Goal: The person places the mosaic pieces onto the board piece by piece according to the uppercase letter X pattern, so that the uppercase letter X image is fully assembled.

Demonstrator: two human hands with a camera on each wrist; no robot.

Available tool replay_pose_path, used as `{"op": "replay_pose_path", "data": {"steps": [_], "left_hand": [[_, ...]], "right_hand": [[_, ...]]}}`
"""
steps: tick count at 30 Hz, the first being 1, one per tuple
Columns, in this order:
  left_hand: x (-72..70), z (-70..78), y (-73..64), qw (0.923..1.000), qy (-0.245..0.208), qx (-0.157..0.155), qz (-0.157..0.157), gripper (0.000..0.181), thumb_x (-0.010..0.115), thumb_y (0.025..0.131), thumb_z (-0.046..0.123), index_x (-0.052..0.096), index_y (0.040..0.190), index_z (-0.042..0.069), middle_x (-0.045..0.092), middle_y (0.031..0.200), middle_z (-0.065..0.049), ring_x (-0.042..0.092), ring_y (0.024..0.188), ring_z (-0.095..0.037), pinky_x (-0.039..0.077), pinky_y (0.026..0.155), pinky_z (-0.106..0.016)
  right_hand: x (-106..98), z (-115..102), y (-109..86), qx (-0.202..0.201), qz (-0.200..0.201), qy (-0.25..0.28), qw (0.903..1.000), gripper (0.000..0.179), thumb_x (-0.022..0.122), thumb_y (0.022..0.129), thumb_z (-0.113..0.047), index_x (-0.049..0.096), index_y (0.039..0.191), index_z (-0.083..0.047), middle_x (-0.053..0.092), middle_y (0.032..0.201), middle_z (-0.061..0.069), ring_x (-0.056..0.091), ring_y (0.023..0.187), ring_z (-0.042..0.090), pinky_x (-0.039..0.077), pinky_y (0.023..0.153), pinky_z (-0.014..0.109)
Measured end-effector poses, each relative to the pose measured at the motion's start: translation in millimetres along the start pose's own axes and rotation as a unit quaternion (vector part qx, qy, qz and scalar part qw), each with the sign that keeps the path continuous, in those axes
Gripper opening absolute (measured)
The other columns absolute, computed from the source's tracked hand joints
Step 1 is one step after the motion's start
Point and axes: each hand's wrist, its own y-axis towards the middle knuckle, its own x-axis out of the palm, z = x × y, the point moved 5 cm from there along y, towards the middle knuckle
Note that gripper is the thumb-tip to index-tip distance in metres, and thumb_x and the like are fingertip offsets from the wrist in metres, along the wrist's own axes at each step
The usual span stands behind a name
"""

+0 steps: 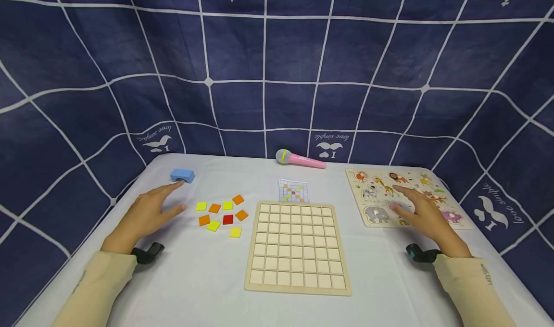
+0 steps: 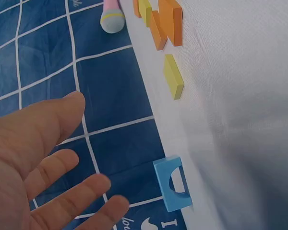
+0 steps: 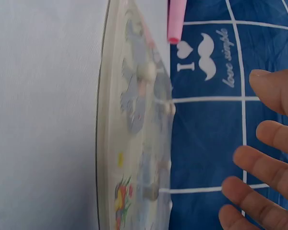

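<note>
While your left hand [image 1: 149, 212] hovers with straight fingers beside the small blue arched block [image 1: 182, 175] at the desk's far-left edge, your right hand [image 1: 421, 214] rests flat, holding nothing, on the wooden animal puzzle board [image 1: 433, 175]; nothing is gripped yet, so next reach forward and close on the block.

Printed on navy grid backdrop cloth [image 1: 277, 53]: script wording "love simple", repeated as a white motif.
- Right wrist view, upper right of frame: reads "I", heart, moustache, "love simple" [image 3: 209, 60], turned sideways.
- Head view, centre, just above pink toy microphone [image 1: 300, 159]: "love simple" [image 1: 331, 137], upside down, over a heart-and-moustache sign.
- Head view, left of centre: same wording [image 1: 156, 133], upside down.
- Head view, lower right: "I", moustache, "love simple" [image 1: 497, 214], slanted.
- Left wrist view, bottom edge: fragment "lo…" and "I" [image 2: 149, 224].
Small lettering on right sleeve cuff [image 1: 484, 274]: too small to read.
</note>
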Motion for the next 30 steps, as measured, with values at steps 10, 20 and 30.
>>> {"op": "replay_pose_path", "data": {"steps": [10,20,30], "left_hand": [[4.6,9.8,5.1,0.9956,-0.088,0.001,-0.031,0.061,0.077,0.102,0.02,0.054,0.154,-0.001,0.065,0.144,-0.027,0.065,0.127,-0.05,0.044,0.106,-0.074],[9.9,12.6,5.2,0.9889,-0.144,0.003,-0.037,0.054,0.075,0.103,0.016,0.058,0.151,-0.002,0.07,0.138,-0.022,0.07,0.12,-0.041,0.05,0.104,-0.064],[32.6,2.1,7.3,0.974,-0.213,-0.016,-0.076,0.047,0.07,0.106,0.014,0.06,0.149,-0.002,0.076,0.128,-0.017,0.069,0.112,-0.03,0.055,0.091,-0.027]], "right_hand": [[5,-15,0.0,-0.022,-0.013,0.059,0.9979,0.055,0.073,0.104,-0.015,0.053,0.15,0.01,0.065,0.136,0.033,0.065,0.12,0.055,0.054,0.103,0.058],[18,-29,1.6,-0.089,-0.011,0.137,0.9865,0.044,0.074,0.098,0.002,0.062,0.139,0.012,0.076,0.113,0.022,0.066,0.096,-0.005,0.052,0.084,0.011],[43,-44,2.8,-0.103,-0.074,0.209,0.9696,0.04,0.07,0.101,0.004,0.062,0.139,0.013,0.077,0.109,0.019,0.07,0.096,0.0,0.056,0.082,0.017]]}}
